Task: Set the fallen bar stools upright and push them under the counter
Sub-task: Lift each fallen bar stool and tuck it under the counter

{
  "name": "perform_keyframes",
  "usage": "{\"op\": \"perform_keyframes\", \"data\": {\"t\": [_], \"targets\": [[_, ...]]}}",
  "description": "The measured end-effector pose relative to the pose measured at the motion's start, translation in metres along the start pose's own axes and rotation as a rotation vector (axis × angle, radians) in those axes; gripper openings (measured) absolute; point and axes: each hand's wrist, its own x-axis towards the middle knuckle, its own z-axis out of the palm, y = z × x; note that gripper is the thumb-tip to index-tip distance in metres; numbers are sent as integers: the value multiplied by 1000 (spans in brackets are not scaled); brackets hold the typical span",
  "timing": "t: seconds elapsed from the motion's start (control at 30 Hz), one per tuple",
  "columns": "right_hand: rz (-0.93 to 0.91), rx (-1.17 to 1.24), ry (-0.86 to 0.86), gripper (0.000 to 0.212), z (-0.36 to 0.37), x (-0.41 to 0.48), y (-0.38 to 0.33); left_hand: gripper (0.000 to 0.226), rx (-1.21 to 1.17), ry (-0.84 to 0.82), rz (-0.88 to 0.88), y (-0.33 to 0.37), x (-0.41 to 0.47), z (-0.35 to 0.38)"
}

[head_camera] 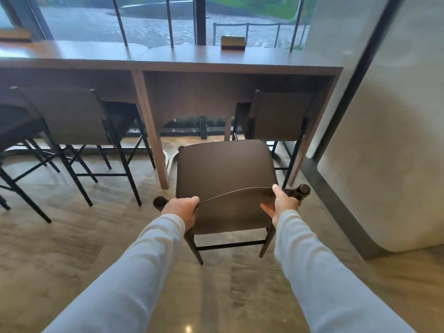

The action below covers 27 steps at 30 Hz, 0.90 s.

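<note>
While the bar stool (225, 169) stands upright just before the tabletop (216, 58), its backrest (240, 212) is held by curled fingers of left hand (181, 210) and right hand (282, 205) | even straight push advised, tucked stool (281, 114) under the tabletop avoided.

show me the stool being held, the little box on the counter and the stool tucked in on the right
held stool (225, 169): head view, middle of its seat
little box (233, 42): head view, its front face
tucked stool (281, 111): head view, middle of its backrest
</note>
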Motion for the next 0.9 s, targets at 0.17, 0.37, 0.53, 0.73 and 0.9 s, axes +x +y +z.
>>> {"op": "perform_keyframes", "data": {"t": [0.17,0.37,0.53,0.73,0.9], "targets": [[49,-30,4,38,-11,25,-13,29,75,86,137,29,19,13],[79,-76,26,38,-39,46,-24,36,78,10,168,59,47,8],[95,-66,-58,41,-43,49,-25,47,90,-26,175,54,58,3],[111,-153,-62,34,-41,61,-34,76,47,-9,99,57,65,3],[143,-235,-49,37,-25,81,-51,85,10,7,118,52,87,3]]}}
